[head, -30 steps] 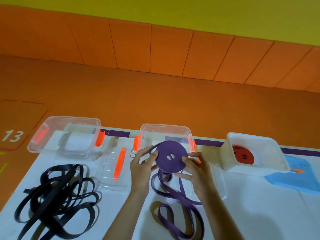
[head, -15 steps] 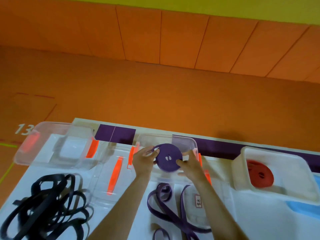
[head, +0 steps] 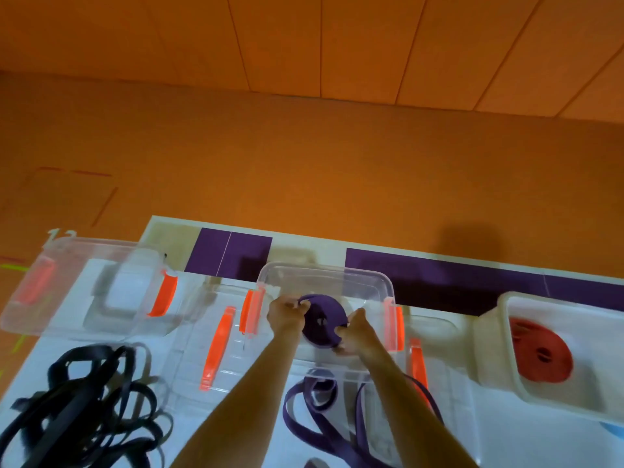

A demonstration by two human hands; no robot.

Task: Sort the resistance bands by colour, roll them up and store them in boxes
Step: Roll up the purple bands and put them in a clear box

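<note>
Left hand (head: 287, 315), right hand (head: 358, 332) pinch purple roll (head: 322, 319) in middle box (head: 324, 269); red roll (head: 540, 359) boxed right of it; black bands (head: 84, 417), purple band (head: 304, 423) unrolled.

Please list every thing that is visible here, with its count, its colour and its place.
purple roll: one, purple, at the middle box's opening
middle box: one, clear with orange latches, table's far middle
left box: one, clear with orange latches, far left
white box: one, white, right
red roll: one, red, inside the white box
black bands: tangled heap, black, near left
loose purple bands: count unclear, purple, near, by the arms
clear lids: two, orange handles, flat on either side of the middle box
table: one, white with purple strip
left hand: one, grips the purple roll's left edge
right hand: one, grips its right edge
</note>
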